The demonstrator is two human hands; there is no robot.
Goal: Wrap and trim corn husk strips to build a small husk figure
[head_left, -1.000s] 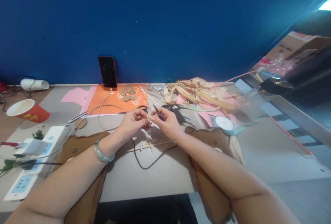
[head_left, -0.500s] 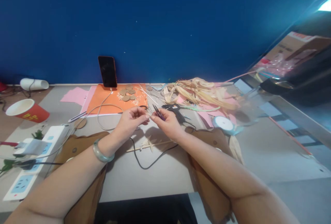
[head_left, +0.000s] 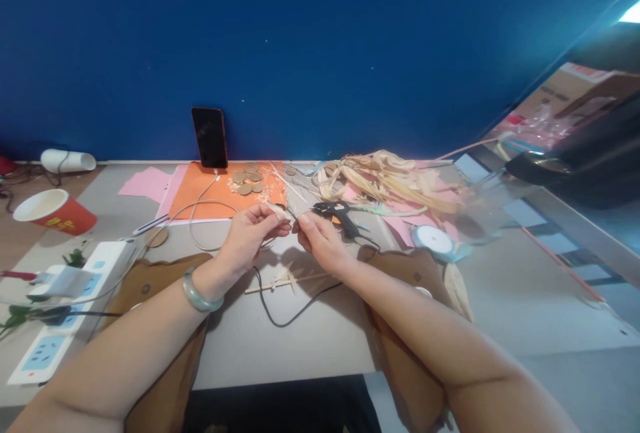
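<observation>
My left hand (head_left: 250, 233) is raised above the desk middle, its fingers pinched on a small pale strip of husk (head_left: 278, 212). My right hand (head_left: 320, 240) is closed just to its right, fingertips almost meeting the left ones; what it grips is hidden by the fingers. Below both hands a thin wooden stick with a pale piece tied on it (head_left: 287, 281) lies on the grey desk (head_left: 280, 340). A jade bangle (head_left: 197, 296) circles my left wrist.
A black glue gun (head_left: 340, 214) with its cord, a heap of dried husks (head_left: 390, 183), a ribbon spool (head_left: 433, 240), orange paper (head_left: 200, 196) with cardboard discs (head_left: 247, 180), a phone (head_left: 209, 137) against the blue wall, a red cup (head_left: 53, 212), and power strips (head_left: 60, 306) at left.
The small dark snips seen in my right hand earlier no longer show. Both hands have shifted slightly up and away, and the left now holds the husk strip at its fingertips.
</observation>
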